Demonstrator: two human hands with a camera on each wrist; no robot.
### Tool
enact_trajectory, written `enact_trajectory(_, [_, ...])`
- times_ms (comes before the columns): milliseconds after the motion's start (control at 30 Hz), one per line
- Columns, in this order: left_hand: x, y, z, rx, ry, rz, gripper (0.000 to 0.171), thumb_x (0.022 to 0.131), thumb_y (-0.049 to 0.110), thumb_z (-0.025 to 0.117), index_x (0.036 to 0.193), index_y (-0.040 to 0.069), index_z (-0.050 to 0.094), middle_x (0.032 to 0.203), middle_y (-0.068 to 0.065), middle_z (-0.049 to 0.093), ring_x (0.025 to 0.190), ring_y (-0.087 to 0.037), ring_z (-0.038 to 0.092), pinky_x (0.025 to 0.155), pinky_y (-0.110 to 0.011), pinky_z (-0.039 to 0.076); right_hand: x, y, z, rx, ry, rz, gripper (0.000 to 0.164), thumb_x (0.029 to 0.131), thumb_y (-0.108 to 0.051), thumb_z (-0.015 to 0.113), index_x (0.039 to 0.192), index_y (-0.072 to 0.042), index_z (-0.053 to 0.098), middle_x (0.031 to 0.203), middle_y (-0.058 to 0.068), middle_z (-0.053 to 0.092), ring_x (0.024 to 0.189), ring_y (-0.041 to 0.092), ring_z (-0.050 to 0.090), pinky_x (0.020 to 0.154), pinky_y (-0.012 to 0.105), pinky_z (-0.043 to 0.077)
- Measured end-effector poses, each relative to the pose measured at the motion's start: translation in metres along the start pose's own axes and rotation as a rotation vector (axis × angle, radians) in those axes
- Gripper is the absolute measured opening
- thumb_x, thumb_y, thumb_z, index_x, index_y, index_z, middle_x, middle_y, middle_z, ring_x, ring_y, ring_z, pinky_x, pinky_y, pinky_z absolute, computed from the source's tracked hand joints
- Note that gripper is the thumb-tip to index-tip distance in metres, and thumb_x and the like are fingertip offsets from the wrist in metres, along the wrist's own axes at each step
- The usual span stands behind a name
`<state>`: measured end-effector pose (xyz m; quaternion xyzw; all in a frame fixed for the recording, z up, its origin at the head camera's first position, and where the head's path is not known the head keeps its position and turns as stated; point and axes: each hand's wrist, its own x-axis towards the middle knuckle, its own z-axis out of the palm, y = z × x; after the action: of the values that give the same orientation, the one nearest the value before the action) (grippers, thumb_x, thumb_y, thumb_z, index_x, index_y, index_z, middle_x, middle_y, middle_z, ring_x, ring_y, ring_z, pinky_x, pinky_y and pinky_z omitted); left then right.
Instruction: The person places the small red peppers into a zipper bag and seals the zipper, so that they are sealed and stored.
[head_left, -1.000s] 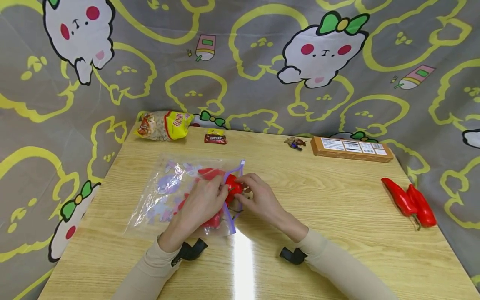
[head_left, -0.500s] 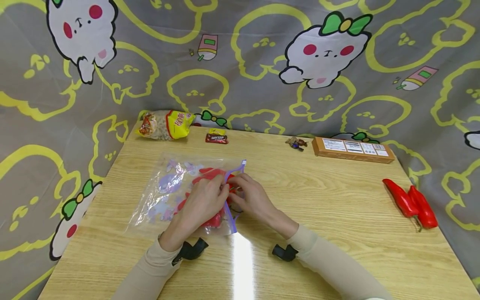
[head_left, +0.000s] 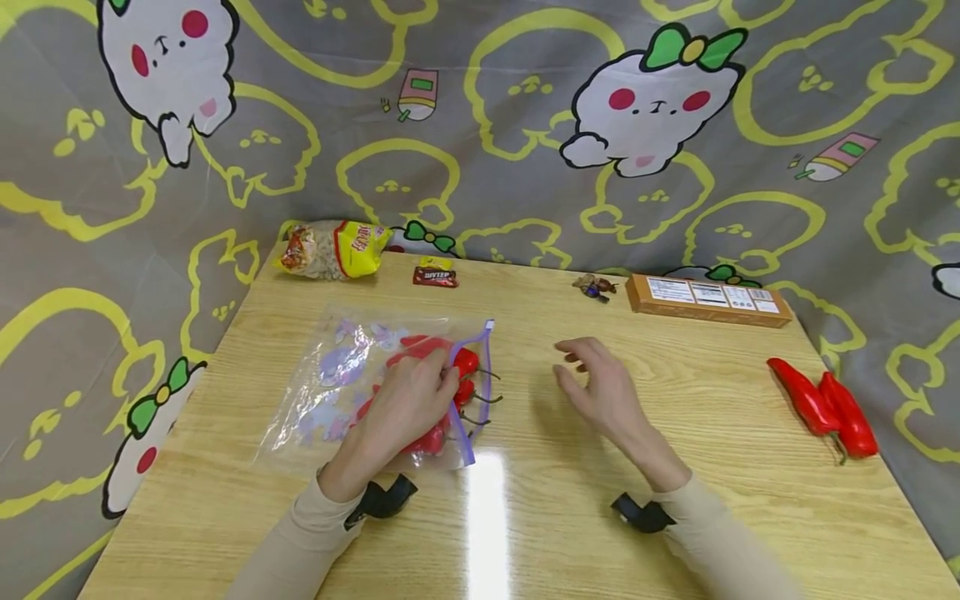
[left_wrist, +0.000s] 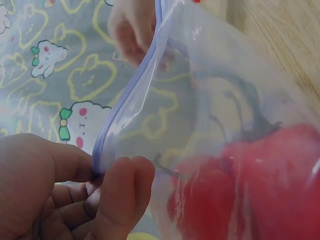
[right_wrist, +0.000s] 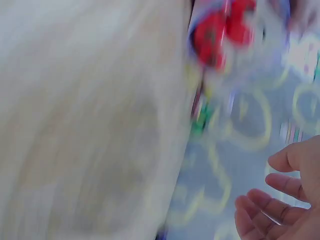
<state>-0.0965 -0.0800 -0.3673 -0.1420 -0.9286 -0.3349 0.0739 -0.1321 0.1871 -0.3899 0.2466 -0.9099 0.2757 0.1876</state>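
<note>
A clear zip bag (head_left: pixel 288 417) with purple prints and a purple zip edge lies left of the table's middle. My left hand (head_left: pixel 401 400) pinches its rim between thumb and fingers, which the left wrist view shows close up on the left hand (left_wrist: pixel 75 195). Several red peppers (head_left: pixel 466 362) are inside, their stems poking out toward the opening on the right. Through the film in the left wrist view, the red peppers (left_wrist: pixel 285 175) look blurred. My right hand (head_left: pixel 611 396) is above the table, right of the bag, fingers loosely bent and holding nothing.
Two long red peppers (head_left: pixel 808 404) lie at the table's right edge. Along the back are a yellow snack packet (head_left: pixel 333 250), a small chocolate bar (head_left: pixel 435 277), some small wrapped pieces (head_left: pixel 595 287) and a long brown box (head_left: pixel 705 300). A patterned cloth hangs behind.
My right hand has let go of a red pepper at the bag's mouth and moved away to the right. The pepper now sits in the opening. My left hand stays on the rim.
</note>
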Motion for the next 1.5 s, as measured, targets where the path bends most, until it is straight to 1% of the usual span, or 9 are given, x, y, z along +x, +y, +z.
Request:
enact_trajectory(200, [0.0, 0.0, 0.0, 0.005, -0.022, -0.03, 0.012, 0.089, 0.018, 0.054, 0.079, 0.012, 0.052, 0.055, 0.003, 0.043, 0.039, -0.006, 0.041, 0.036, -0.022, 0.033, -0.022, 0.078, -0.058, -0.226, 0.148, 0.157, 0.028, 0.08, -0.01, 0.061, 0.106, 0.001, 0.062, 0.101, 0.02, 0.058, 0.089, 0.036, 0.054, 0.071, 0.05, 0.042])
enact_trajectory(333, [-0.001, -0.001, 0.0, 0.007, -0.027, -0.036, 0.012, 0.089, 0.018, 0.054, 0.079, 0.012, 0.052, 0.055, 0.002, 0.043, 0.039, -0.007, 0.041, 0.036, -0.022, 0.032, -0.044, 0.126, -0.096, -0.368, 0.165, 0.312, 0.029, 0.081, -0.012, 0.057, 0.106, 0.002, 0.06, 0.103, 0.025, 0.055, 0.092, 0.044, 0.05, 0.073, 0.056, 0.037])
enact_trajectory(533, [-0.001, 0.0, 0.0, -0.011, -0.044, -0.04, 0.011, 0.089, 0.018, 0.054, 0.08, 0.012, 0.052, 0.054, 0.003, 0.043, 0.037, -0.006, 0.041, 0.034, -0.02, 0.031, -0.075, 0.172, -0.139, -0.537, 0.081, 0.513, 0.035, 0.083, -0.015, 0.051, 0.111, 0.006, 0.054, 0.11, 0.033, 0.048, 0.097, 0.054, 0.041, 0.077, 0.063, 0.031])
enact_trajectory(700, [-0.001, 0.0, 0.0, -0.012, -0.047, -0.043, 0.012, 0.089, 0.018, 0.055, 0.079, 0.012, 0.052, 0.054, 0.002, 0.043, 0.037, -0.006, 0.041, 0.034, -0.019, 0.032, -0.092, 0.186, -0.159, -0.64, -0.072, 0.727, 0.04, 0.084, -0.021, 0.047, 0.11, 0.01, 0.046, 0.109, 0.037, 0.041, 0.096, 0.058, 0.032, 0.076, 0.065, 0.025])
enact_trajectory(767, [-0.001, 0.0, 0.001, -0.012, -0.046, -0.041, 0.013, 0.089, 0.019, 0.055, 0.078, 0.012, 0.051, 0.054, 0.002, 0.043, 0.037, -0.006, 0.041, 0.034, -0.018, 0.031, -0.096, 0.19, -0.163, -0.664, -0.138, 0.786, 0.041, 0.086, -0.023, 0.045, 0.108, 0.01, 0.043, 0.106, 0.037, 0.039, 0.094, 0.058, 0.03, 0.076, 0.065, 0.024])
enact_trajectory(900, [-0.001, 0.0, 0.001, -0.008, -0.041, -0.033, 0.014, 0.089, 0.019, 0.054, 0.077, 0.013, 0.05, 0.054, 0.002, 0.042, 0.036, -0.006, 0.041, 0.033, -0.018, 0.031, -0.103, 0.196, -0.162, -0.662, -0.203, 0.801, 0.039, 0.085, -0.025, 0.045, 0.104, 0.009, 0.044, 0.098, 0.035, 0.043, 0.088, 0.056, 0.028, 0.073, 0.066, 0.021])
enact_trajectory(1100, [0.0, 0.001, 0.002, -0.009, -0.039, -0.025, 0.014, 0.089, 0.018, 0.054, 0.077, 0.013, 0.05, 0.053, 0.002, 0.041, 0.036, -0.006, 0.039, 0.033, -0.018, 0.03, -0.106, 0.2, -0.157, -0.632, -0.183, 0.773, 0.03, 0.078, -0.018, 0.048, 0.091, 0.009, 0.049, 0.083, 0.032, 0.046, 0.082, 0.053, 0.028, 0.066, 0.062, 0.02])
enact_trajectory(1300, [0.0, 0.001, 0.002, -0.008, -0.031, -0.021, 0.014, 0.089, 0.018, 0.054, 0.077, 0.012, 0.051, 0.053, 0.002, 0.041, 0.037, -0.006, 0.039, 0.034, -0.02, 0.03, -0.107, 0.2, -0.157, -0.643, -0.197, 0.781, 0.028, 0.076, -0.016, 0.049, 0.082, 0.011, 0.051, 0.085, 0.033, 0.04, 0.083, 0.055, 0.03, 0.068, 0.065, 0.021])
enact_trajectory(1500, [0.0, 0.003, 0.001, -0.015, -0.039, -0.025, 0.013, 0.089, 0.018, 0.054, 0.078, 0.013, 0.051, 0.053, 0.002, 0.042, 0.037, -0.006, 0.04, 0.034, -0.019, 0.03, -0.109, 0.202, -0.154, -0.632, -0.232, 0.761, 0.026, 0.075, -0.012, 0.05, 0.093, 0.007, 0.05, 0.083, 0.036, 0.043, 0.082, 0.058, 0.032, 0.066, 0.065, 0.023])
